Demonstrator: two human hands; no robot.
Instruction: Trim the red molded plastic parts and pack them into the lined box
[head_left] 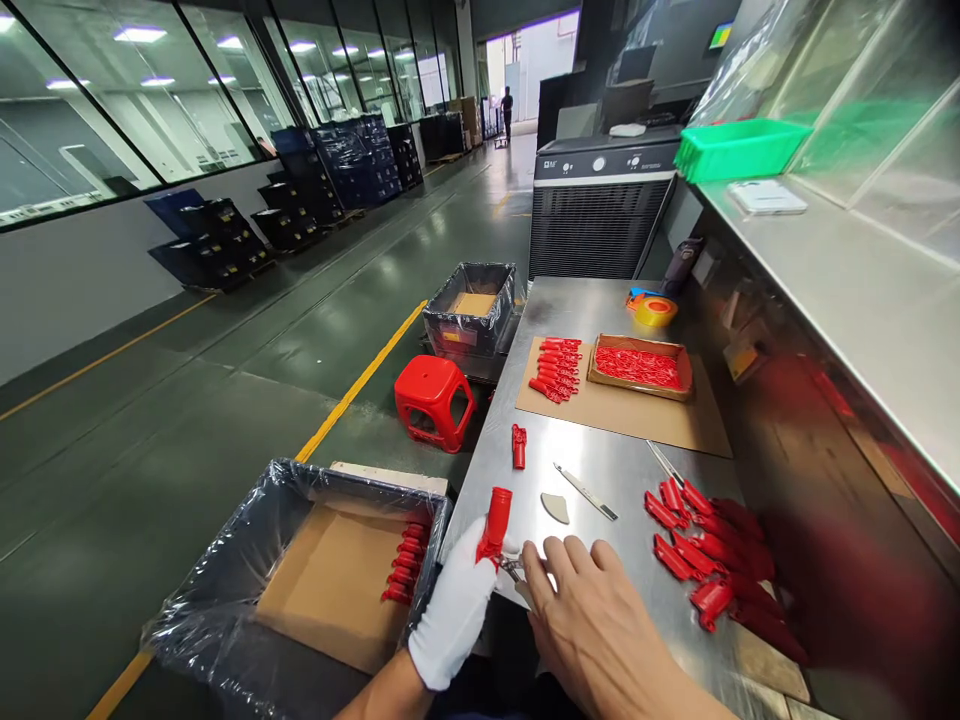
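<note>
My left hand, in a white glove, is closed round a red plastic part, a tube-like piece held upright. My bare right hand is closed on small metal pliers, whose jaws touch the lower end of that part; the handles are mostly hidden under my fingers. Just beyond my hands, a single red part stands apart on the steel table. A slim craft knife and a grey-beige curved scraper-like piece lie ahead of my right hand.
Loose red parts are heaped at right beside metal tweezers. Cardboard carries a row of red parts and a tray of small red pieces. A plastic-lined bin stands left, near a red stool.
</note>
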